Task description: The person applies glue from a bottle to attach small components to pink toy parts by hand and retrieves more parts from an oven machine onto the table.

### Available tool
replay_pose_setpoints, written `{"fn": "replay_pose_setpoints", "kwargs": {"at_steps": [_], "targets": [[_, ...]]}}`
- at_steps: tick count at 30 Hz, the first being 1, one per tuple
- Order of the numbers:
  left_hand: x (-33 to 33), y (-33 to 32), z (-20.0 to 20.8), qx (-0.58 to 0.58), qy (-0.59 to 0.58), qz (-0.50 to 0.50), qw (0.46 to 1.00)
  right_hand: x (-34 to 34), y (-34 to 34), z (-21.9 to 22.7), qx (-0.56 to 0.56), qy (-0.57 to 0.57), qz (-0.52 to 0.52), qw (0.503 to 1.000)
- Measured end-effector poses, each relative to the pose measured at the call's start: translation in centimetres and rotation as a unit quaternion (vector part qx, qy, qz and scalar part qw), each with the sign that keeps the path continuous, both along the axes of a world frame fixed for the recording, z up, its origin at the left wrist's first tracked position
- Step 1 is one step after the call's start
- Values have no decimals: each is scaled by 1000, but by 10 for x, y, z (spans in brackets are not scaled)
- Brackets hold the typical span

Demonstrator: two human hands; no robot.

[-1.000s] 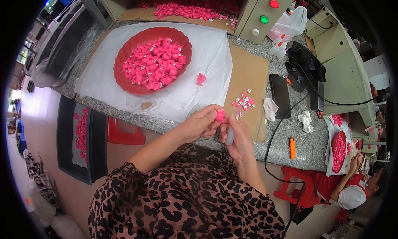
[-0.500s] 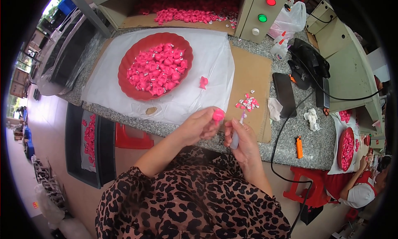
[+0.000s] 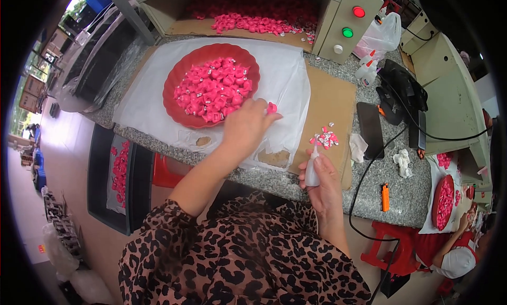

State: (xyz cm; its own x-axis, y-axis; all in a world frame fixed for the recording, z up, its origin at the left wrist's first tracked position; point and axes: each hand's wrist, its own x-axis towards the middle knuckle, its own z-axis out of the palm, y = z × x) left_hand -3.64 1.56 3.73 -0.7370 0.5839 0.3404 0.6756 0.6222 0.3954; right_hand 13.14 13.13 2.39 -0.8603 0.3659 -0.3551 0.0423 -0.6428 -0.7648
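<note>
My left hand (image 3: 246, 126) reaches over the white paper (image 3: 288, 67), beside the right rim of a scalloped red bowl (image 3: 174, 108). Its thumb is spread from the fingers, just by a small pink plastic figure (image 3: 271, 108) on the paper. The undersides of the fingers are hidden. Glossy pink figures (image 3: 211, 88) with small silvery spots fill the bowl. In my right hand (image 3: 326, 181), a small translucent squeeze bottle (image 3: 312, 173) is held nozzle up at the cardboard's near edge. Just beyond the nozzle lies a little heap of pink and white bits (image 3: 326, 138).
Behind the paper, an open-fronted cabinet (image 3: 338, 25) holds more pink pieces. To the right are a phone (image 3: 369, 130), crumpled tissue (image 3: 402, 163), an orange cutter (image 3: 385, 197) and a black cable (image 3: 353, 199). A dark bin (image 3: 134, 188) stands lower left; a co-worker (image 3: 457, 257) sits far right.
My left hand has moved up and left, from beside my right hand to the figure by the bowl. The round pink piece it held no longer shows. The bottle is now more upright.
</note>
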Motion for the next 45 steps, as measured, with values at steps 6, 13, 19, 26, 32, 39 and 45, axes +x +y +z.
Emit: {"fn": "replay_pose_setpoints", "kwargs": {"at_steps": [6,13,19,26,32,39,45], "targets": [[-13,30,-31,-63,60,-1,996,2,5,2,-30,58,-31,997],[21,9,-31,222,-628,-173,725,5,15,0,12,65,-150,986],[54,1,-35,413,-741,-190,494,3,17,-8,-52,105,-173,978],[57,6,-39,361,-465,-194,785,7,11,-1,10,114,-189,975],[62,13,-51,377,-371,-158,834,14,-3,-13,338,100,-226,908],[62,12,-54,385,-360,-157,835,14,-2,-24,526,99,-175,826],[63,13,-55,395,-347,-134,840,14,-1,-28,564,100,-165,803]]}}
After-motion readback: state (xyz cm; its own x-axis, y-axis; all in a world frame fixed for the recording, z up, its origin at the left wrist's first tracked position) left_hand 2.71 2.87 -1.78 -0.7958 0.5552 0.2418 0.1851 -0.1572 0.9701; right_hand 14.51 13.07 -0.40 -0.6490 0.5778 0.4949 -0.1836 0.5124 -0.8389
